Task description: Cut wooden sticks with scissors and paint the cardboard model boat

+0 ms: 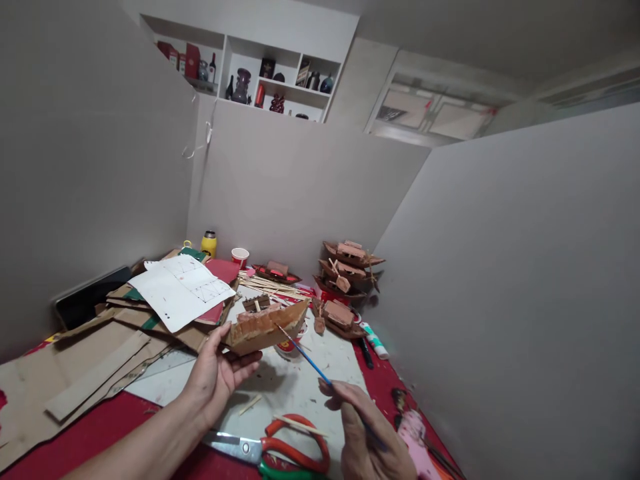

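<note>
My left hand (215, 373) grips a small cardboard model boat (267, 327) by its near end, thumb at the side and fingers underneath. The boat's side is partly coated reddish brown, with bare tan cardboard at the tip and below. A thin blue paintbrush (311, 360) is pinched in my right hand (367, 430), and its tip touches the boat's side. Behind and below the boat, a red paper cup (289, 351) is partly hidden. Scissors (295, 447) with orange and green handles lie between my forearms, a thin wooden stick resting across them.
Brown model boats (350, 270) are stacked at the back right, with another boat (343, 319) in front. Flat cardboard (95, 360) and a drawn-on paper sheet (183, 287) cover the left. A yellow bottle (209, 245), white-rimmed cup (240, 257) and wooden sticks (277, 288) are farther back. Grey partitions (310, 180) surround the table.
</note>
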{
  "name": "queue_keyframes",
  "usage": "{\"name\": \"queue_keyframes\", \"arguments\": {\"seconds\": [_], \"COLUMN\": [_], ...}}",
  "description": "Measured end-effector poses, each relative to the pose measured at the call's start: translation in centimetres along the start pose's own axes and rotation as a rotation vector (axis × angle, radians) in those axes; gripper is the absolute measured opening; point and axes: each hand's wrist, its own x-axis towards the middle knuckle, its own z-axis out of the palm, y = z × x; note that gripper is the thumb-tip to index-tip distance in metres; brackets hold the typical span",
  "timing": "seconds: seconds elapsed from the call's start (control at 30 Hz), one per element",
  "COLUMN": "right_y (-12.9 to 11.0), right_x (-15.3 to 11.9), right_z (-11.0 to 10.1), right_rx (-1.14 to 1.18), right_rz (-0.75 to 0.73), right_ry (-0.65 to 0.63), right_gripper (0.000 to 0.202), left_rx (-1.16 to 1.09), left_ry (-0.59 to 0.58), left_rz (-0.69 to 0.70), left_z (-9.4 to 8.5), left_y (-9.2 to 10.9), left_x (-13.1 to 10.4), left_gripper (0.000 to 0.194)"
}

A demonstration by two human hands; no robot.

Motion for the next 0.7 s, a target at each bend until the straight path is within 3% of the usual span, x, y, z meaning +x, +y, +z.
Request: {"name": "queue_keyframes", "arguments": {"seconds": [0.23, 0.53, 0.7], "right_y": [-1.2, -0.3, -1.2], "right_x": [0.1, -0.5, 0.0], "right_z": [0.7, -0.1, 1.1], "right_rx": [0.030, -0.006, 0.025], "right_rz": [-0.149, -0.067, -0.139], "right_ry": [-0.163, -0.081, -0.157], "right_gripper": [0.028, 0.027, 0.027], "left_rx": [0.001, -0.004, 0.014], "left_ry": [-0.013, -0.001, -0.012], "left_rz": [-0.013, -0.041, -0.061], "left_z": [0.1, 0.3, 0.4], "left_y": [0.1, 0.2, 0.0], "left_x": [-0.2, -0.4, -0.5], "left_gripper": [0.035, 0.033, 0.032]}}
